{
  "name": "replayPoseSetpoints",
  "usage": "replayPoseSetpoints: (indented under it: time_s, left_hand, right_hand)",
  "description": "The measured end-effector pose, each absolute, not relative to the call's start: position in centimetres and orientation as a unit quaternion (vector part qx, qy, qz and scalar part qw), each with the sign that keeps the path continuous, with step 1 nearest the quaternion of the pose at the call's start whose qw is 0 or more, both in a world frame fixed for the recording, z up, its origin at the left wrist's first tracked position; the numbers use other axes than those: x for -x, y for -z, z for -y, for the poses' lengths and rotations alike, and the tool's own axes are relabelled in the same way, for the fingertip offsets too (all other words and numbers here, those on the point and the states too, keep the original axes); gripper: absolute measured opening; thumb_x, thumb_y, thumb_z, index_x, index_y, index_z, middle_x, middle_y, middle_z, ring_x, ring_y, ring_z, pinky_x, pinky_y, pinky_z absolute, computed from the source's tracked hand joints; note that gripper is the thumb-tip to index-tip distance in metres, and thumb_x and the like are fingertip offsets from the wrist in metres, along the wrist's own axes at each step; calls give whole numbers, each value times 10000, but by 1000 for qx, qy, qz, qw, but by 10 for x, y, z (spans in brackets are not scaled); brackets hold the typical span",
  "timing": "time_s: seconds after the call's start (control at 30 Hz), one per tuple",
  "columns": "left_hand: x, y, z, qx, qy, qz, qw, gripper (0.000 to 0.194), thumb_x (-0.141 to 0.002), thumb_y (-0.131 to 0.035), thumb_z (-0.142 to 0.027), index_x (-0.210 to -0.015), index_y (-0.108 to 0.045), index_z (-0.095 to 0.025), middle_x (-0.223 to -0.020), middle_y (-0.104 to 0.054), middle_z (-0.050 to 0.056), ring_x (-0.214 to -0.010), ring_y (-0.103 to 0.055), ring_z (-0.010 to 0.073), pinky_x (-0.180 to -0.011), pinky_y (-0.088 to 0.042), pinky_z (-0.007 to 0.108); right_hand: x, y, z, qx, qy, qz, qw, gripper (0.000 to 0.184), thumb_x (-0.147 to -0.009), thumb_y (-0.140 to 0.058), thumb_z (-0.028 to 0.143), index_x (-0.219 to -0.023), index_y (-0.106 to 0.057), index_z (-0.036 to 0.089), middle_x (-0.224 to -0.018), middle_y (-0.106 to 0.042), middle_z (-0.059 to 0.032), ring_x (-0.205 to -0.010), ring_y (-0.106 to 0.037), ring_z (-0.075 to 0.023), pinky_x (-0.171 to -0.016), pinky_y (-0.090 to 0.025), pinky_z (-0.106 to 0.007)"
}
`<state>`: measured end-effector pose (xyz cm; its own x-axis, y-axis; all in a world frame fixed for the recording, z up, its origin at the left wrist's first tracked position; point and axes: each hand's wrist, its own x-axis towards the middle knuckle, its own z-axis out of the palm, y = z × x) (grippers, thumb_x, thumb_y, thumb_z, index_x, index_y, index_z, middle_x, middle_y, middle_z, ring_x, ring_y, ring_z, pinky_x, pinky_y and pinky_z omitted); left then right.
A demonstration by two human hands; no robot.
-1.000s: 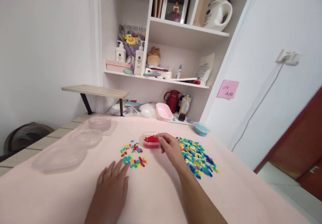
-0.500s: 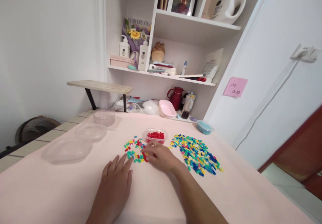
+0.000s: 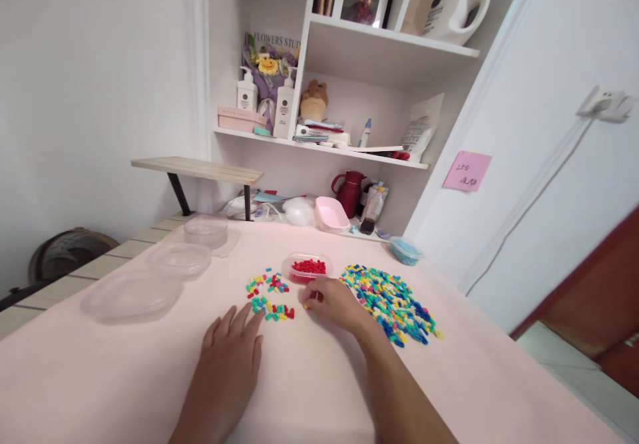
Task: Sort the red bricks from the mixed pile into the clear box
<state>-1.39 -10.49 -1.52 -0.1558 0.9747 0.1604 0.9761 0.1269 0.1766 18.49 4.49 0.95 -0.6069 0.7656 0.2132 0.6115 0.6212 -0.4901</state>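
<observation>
My left hand (image 3: pixel 227 361) lies flat and open on the pink table (image 3: pixel 309 391), fingertips touching the near edge of a small pile of mixed coloured pieces (image 3: pixel 268 295). My right hand (image 3: pixel 333 304) rests just right of that pile, fingers pinched on a small red piece. Behind my right hand stands a small clear box of red pieces (image 3: pixel 309 267). A larger heap of mixed coloured pieces (image 3: pixel 392 301) spreads to the right of that hand.
Three clear empty containers (image 3: pixel 132 292) stand in a row at the table's left. A small tub of blue pieces (image 3: pixel 404 251) sits at the far right. A pink box (image 3: pixel 332 214), a red jug (image 3: pixel 348 193) and shelves stand at the back.
My right hand went from the red box down to the small pile, then lifted a little to the right with a red piece pinched. My left hand stayed flat.
</observation>
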Motion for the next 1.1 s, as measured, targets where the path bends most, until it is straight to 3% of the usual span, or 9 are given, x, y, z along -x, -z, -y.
replayPoseSetpoints:
  time_s: [0.2, 0.53, 0.67, 0.8, 1.0, 1.1]
  left_hand:
    - [14, 18, 105, 651, 124, 748, 11, 527, -967, -293, -262, -1452, -499, -277, -1548, -481, 41, -1471, -361, 270, -1201, -276, 518]
    - [15, 23, 106, 653, 153, 741, 29, 510, -959, -330, -260, -1427, -529, -301, -1515, -524, 41, -1449, -399, 277, -1180, -312, 525]
    - [15, 22, 104, 651, 151, 743, 25, 514, -954, -335, -256, -1429, -527, -299, -1522, -514, 40, -1450, -397, 277, -1181, -306, 522]
    - [15, 23, 103, 652, 133, 746, 17, 532, -953, -308, -260, -1446, -505, -289, -1541, -489, 34, -1460, -380, 282, -1189, -284, 529]
    - [18, 26, 102, 650, 135, 748, 12, 530, -948, -324, -277, -1446, -503, -297, -1544, -485, 31, -1466, -371, 277, -1193, -279, 529]
    - [18, 26, 102, 650, 136, 747, 14, 525, -947, -329, -280, -1437, -517, -294, -1544, -485, 32, -1465, -372, 277, -1192, -283, 529]
  right_hand:
    - [-176, -8, -42, 319, -236, 886, 240, 271, -763, -646, 119, -942, -791, 263, -850, -718, -7, -726, -613, -148, -684, -431, -233]
    - [-166, -3, -38, 311, -256, 882, 246, 161, -753, -642, 130, -797, -757, 233, -755, -701, 4, -680, -605, -147, -658, -428, -238]
    - [-171, -10, -42, 326, -345, 804, 357, 91, -790, -655, 253, -802, -731, 204, -674, -651, 11, -583, -548, -130, -561, -416, -228]
    - [-175, -13, -54, 402, -341, 681, 509, 231, -789, -672, 402, -856, -714, 184, -696, -656, 4, -500, -524, -120, -487, -416, -242]
    - [-181, -10, -64, 415, -332, 640, 555, 421, -808, -638, 440, -1149, -675, 195, -1024, -723, -65, -572, -632, -144, -511, -471, -266]
    - [-183, -14, -58, 376, -332, 649, 572, 355, -869, -587, 430, -1090, -691, 173, -824, -705, -37, -552, -605, -142, -549, -479, -272]
